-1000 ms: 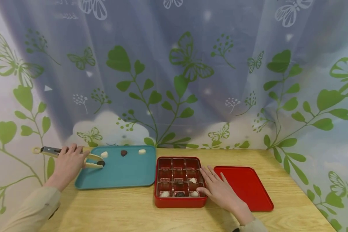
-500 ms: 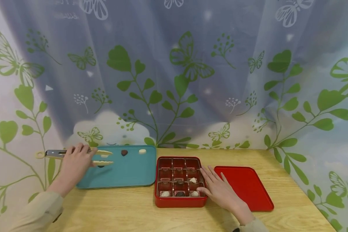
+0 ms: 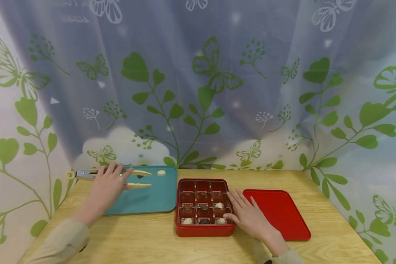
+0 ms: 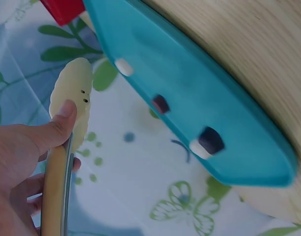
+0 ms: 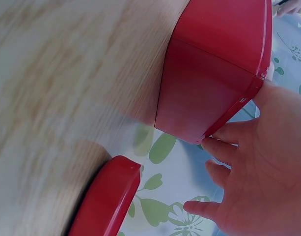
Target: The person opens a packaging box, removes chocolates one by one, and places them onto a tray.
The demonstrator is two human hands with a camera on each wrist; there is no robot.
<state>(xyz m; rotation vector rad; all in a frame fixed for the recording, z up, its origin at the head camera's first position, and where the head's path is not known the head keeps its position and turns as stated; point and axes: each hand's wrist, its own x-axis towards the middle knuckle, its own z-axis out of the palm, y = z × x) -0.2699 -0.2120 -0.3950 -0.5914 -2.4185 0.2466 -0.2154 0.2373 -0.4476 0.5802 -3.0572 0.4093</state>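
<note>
My left hand (image 3: 109, 185) grips a pair of cream-tipped tongs (image 3: 138, 185) over the teal tray (image 3: 142, 207). Their two ends are spread apart with nothing between them. In the left wrist view the tray bears a white piece (image 4: 123, 67), a brown piece (image 4: 160, 103) and a black piece (image 4: 211, 140) overlapping another white one (image 4: 198, 149); they look like chocolates. With straight fingers, my right hand (image 3: 250, 216) touches the right rim of a red box (image 3: 204, 231). Inside its clear divided insert, white and dark pieces fill the front row, and a white piece (image 3: 219, 205) sits behind at right.
To the right of the box lies a flat red lid (image 3: 283, 216), partly behind my right hand. The wooden table (image 3: 135, 238) ends at a patterned curtain (image 3: 201, 110) along the back and sides.
My left hand has moved right across the tray with the tongs. Their ends were around the black piece, then came away without it. My right hand has stayed at the box.
</note>
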